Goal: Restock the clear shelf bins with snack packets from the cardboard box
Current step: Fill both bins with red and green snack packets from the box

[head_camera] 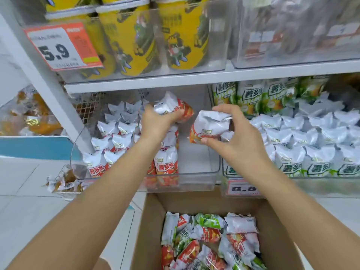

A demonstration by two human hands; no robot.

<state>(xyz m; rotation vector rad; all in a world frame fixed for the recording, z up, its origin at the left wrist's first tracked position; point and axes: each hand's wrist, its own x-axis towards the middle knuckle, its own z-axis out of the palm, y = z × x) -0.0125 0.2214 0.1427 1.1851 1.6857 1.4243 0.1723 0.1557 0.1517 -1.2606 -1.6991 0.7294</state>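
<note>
My left hand (155, 121) grips a red-and-white snack packet (173, 108) above the clear shelf bin (194, 184) on the lower shelf. My right hand (233, 137) pinches a second red-and-white packet (208, 125) over the bare right part of that same bin. Rows of matching red packets (116, 133) stand in the bin's left and middle. Below, the open cardboard box (272, 221) holds several loose red and green packets (210, 240).
A neighbouring clear bin (311, 180) to the right is packed with green packets. Yellow tubs (126, 39) stand in bins on the shelf above, with a 5.9 price tag (62, 45). An 8.8 price tag (243, 189) hangs at the lower shelf edge. White floor tiles lie left.
</note>
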